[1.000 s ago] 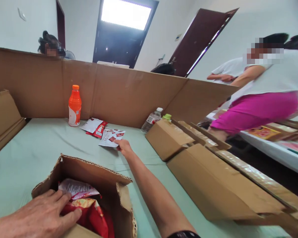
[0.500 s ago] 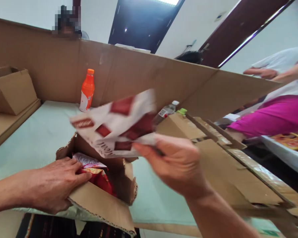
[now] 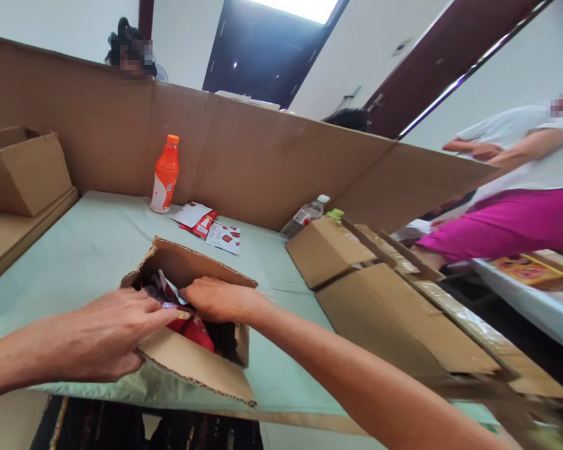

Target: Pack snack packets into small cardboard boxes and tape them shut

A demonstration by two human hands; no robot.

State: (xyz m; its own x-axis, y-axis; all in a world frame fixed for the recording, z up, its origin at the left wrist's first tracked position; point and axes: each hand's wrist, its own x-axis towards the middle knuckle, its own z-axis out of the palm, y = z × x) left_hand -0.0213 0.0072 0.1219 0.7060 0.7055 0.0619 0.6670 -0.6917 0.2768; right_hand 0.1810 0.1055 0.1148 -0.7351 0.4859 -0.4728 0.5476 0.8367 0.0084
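An open cardboard box stands near the table's front edge. My left hand is closed over its left wall, with the thumb lying along the packets inside. My right hand reaches into the box from the right, its fingers curled at a white packet; the fingertips are partly hidden. Below them in the box lies a red packet. Beyond the box, a white packet with dark red squares lies beside a red-and-white packet on the pale green cloth.
An orange bottle stands by the cardboard partition. At right, a clear bottle leans behind cardboard boxes. Another open box sits at left. A person in magenta trousers is beyond the partition at right.
My right hand has moved left and down into the box; the white packet with dark red squares is no longer raised in it. Packets behind the box have come into view. My left hand stays at the box.
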